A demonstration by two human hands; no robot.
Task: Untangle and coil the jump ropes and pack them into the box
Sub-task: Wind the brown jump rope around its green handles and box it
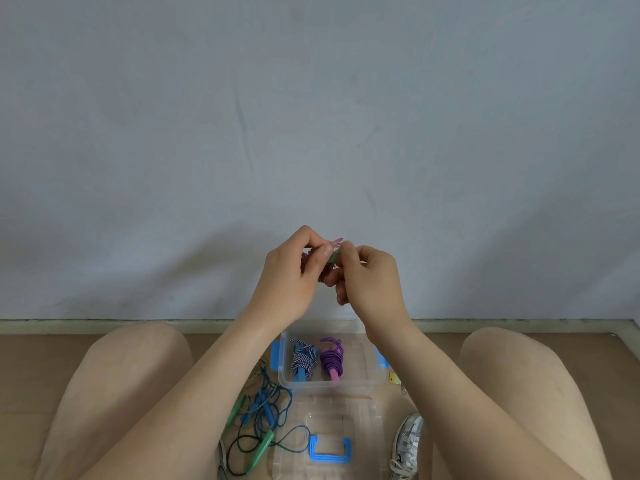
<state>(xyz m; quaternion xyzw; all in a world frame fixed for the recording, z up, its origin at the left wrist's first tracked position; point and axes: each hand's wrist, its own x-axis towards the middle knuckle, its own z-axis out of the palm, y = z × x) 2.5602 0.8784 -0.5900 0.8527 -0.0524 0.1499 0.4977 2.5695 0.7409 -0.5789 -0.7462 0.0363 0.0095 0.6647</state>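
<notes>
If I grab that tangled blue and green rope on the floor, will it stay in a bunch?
Probably not. The tangled rope lies in thin, loose loops, so it would likely flop and dangle. Its green handles look stiff and may swing. It looks light.

Both forearms bare to the frame edge, no sleeves, no watch or rings seen on left hand point(294, 268) or right hand point(367, 275). Nails short, unpainted as far as can be told. Both knees and thighs bare. One shoe point(408, 441) in view: silver-white mesh trainer, pale laces, small dark mark on side
</notes>
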